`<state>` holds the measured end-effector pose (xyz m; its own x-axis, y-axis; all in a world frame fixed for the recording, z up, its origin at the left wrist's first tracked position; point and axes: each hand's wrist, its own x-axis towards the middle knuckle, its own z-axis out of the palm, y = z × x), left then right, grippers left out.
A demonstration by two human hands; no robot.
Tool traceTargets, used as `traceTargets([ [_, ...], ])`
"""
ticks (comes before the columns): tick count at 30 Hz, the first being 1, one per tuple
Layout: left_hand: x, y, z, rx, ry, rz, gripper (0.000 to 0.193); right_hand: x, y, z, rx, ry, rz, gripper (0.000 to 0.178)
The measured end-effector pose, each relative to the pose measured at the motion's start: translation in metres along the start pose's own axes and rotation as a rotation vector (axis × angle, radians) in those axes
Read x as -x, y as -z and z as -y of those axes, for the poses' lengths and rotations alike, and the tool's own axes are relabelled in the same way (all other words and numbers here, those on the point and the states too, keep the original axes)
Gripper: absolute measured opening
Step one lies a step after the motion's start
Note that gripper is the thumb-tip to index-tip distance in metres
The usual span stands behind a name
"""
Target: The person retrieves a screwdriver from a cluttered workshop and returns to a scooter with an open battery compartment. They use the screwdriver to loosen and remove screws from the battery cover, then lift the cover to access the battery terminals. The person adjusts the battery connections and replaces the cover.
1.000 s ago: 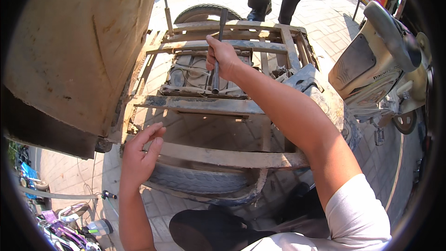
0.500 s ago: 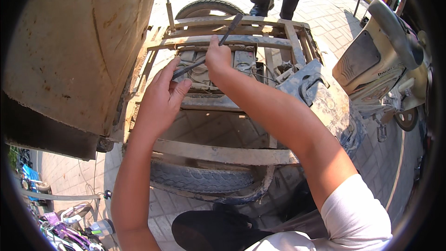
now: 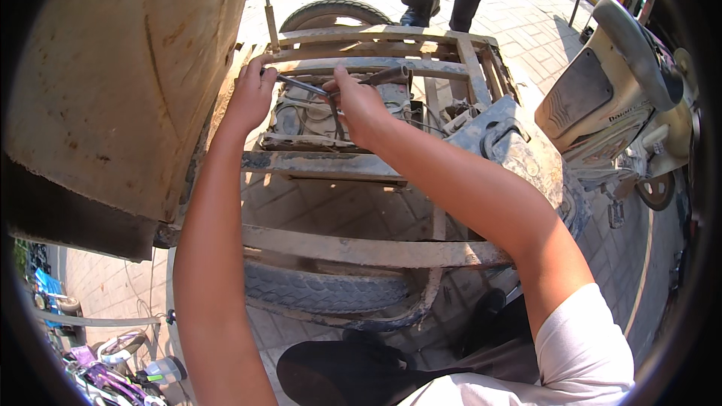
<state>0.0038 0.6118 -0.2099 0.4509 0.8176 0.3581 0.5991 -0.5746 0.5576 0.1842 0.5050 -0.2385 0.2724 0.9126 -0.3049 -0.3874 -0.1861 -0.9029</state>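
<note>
left hand curled shut | right hand gripping (both arms outstretched)

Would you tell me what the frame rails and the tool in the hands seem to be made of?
Frame rails: probably steel, painted pale, with rust and caked dirt showing through. Slim tool held by the left hand and right hand: likely bare metal, since it glints grey in the sun.

- Metal vehicle frame, rusty, mud-caked, matt and rough.
- Thin metal tool, smooth and slightly shiny.
- Rubber tyre, dusty, ribbed, matt.
- Raised cargo bed, dull, stained, scratched metal.
- Scooter, glossy cream plastic.
</note>
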Motion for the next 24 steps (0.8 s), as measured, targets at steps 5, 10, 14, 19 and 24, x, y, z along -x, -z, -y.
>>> traceTargets([
  [5,-0.022,-0.01,-0.002,0.097,0.03,0.039,0.05,-0.008,0.006,0.007,-0.032,-0.017,0.021,0.051],
  [10,-0.032,-0.015,-0.021,-0.006,0.005,0.025,0.049,-0.024,0.026,0.027,-0.13,-0.191,0.004,0.054],
  [14,-0.015,0.001,-0.026,-0.085,-0.003,0.056,0.043,-0.008,0.038,0.025,-0.002,-0.102,0.17,0.051],
  [19,0.023,0.031,-0.036,-0.301,-0.025,0.094,0.039,0.009,0.02,0.01,-0.174,0.206,-0.031,0.045],
  [24,0.079,0.032,-0.071,-0.439,-0.033,0.203,0.031,-0.02,0.018,0.027,-0.097,0.201,-0.066,0.043],
])
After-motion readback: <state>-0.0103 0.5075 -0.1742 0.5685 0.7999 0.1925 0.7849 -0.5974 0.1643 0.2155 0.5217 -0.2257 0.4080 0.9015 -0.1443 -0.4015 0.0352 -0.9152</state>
